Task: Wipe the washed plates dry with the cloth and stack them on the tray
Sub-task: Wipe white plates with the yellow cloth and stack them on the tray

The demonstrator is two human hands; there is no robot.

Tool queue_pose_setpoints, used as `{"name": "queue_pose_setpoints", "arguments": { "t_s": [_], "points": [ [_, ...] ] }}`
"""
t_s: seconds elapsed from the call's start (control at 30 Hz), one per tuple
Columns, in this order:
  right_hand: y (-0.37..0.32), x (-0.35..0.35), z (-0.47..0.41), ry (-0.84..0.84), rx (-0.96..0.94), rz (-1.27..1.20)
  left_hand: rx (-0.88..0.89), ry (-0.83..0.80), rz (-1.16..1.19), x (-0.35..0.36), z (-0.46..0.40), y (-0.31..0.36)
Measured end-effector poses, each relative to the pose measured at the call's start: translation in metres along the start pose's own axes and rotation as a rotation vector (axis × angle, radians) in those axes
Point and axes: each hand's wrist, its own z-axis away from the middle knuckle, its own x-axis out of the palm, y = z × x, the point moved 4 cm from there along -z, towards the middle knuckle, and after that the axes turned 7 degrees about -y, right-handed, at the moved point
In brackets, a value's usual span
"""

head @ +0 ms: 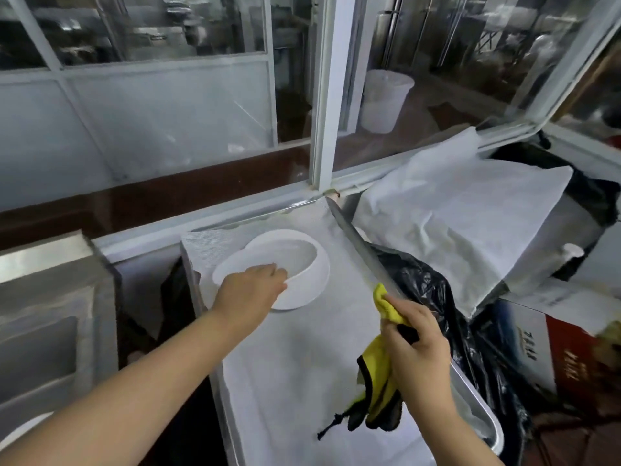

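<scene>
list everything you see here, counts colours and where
plates: two, white, overlapping at the tray's far end
tray: one, metal, lined with white cloth, centre
cloth: one, yellow with black trim, in the right hand
bin bag: one, black, right of the tray
sheet: one, white, draped at right
bucket: one, white, behind the window
left hand: on the near plate
right hand: above the tray's right rim

White-framed glass partition (322,95) ahead; white bucket (386,99) beyond; steel sink (43,331) left.
</scene>
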Motion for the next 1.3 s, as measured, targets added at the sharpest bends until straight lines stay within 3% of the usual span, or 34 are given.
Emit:
{"name": "queue_pose_setpoints", "arguments": {
  "t_s": [0.13, 0.33, 0.63, 1.3],
  "points": [
    [0.014, 0.000, -0.013, -0.002, 0.112, -0.060, 0.028, -0.020, -0.214, 0.028, -0.016, 0.002],
    [0.029, 0.004, -0.022, -0.011, 0.130, -0.086, 0.084, -0.022, -0.272, 0.052, -0.029, 0.008],
    [0.047, 0.007, -0.025, -0.047, 0.128, -0.080, 0.123, -0.016, -0.248, 0.076, -0.038, 0.022],
    [0.052, 0.010, -0.021, -0.052, 0.042, -0.075, -0.007, -0.045, -0.159, 0.098, -0.047, 0.031]
  ]
}}
